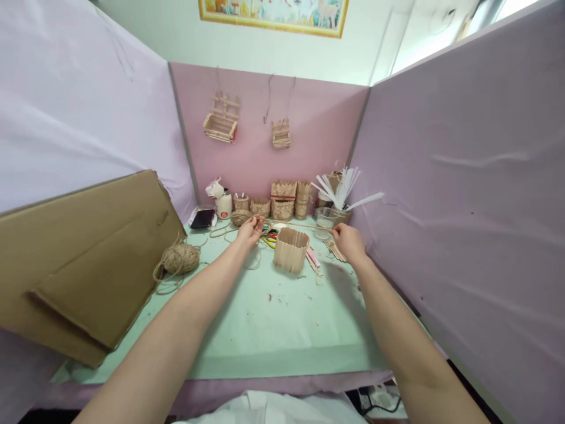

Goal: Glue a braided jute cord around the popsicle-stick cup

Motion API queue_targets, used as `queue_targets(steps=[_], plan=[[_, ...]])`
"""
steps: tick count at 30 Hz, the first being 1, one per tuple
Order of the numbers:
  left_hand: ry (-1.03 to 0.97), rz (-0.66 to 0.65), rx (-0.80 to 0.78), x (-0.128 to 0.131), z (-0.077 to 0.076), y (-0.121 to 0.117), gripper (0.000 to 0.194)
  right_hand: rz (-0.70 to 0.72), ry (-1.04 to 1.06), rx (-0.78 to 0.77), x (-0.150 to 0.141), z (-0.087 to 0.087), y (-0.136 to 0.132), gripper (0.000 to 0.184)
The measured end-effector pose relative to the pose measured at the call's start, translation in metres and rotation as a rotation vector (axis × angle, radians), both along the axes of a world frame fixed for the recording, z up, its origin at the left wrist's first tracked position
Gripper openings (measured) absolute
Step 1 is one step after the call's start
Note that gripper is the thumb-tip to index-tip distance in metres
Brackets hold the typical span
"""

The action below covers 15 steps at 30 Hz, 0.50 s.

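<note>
A length of brown twine (300, 224) runs taut between my two hands, above the far part of the table. My left hand (251, 229) pinches one end, beside a small ball of twine (241, 217). At the other end, my right hand (348, 240) has its fingers closed on the twine, near a clear plastic cup (325, 221). Below the stretched twine stands an upright basket of wooden sticks (291, 251), touched by neither hand. Behind my left hand lie scissors or pliers with coloured handles (270, 237), partly hidden.
A larger twine ball (180, 258) sits left, against leaning cardboard (88, 259). Several stick containers (282, 208) line the pink back panel, with white strips (344, 191) in a holder at right. Loose sticks (335, 250) lie near my right hand. Two small stick baskets (220, 126) hang above.
</note>
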<state>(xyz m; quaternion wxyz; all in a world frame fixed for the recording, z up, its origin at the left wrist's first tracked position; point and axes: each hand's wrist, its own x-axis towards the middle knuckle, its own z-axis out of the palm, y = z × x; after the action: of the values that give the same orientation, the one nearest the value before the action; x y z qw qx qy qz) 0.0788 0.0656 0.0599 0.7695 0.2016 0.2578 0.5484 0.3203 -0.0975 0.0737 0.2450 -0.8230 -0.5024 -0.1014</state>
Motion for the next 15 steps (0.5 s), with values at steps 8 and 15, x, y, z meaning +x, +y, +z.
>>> queue_targets(steps=[8, 15], plan=[[0.022, -0.018, -0.028, -0.004, -0.032, 0.002, 0.025, 0.041, 0.09, -0.053, -0.006, -0.025, -0.011, 0.021], [0.063, -0.074, 0.074, -0.034, -0.048, -0.043, 0.021, 0.252, 0.954, -0.022, -0.036, -0.041, -0.044, 0.018]])
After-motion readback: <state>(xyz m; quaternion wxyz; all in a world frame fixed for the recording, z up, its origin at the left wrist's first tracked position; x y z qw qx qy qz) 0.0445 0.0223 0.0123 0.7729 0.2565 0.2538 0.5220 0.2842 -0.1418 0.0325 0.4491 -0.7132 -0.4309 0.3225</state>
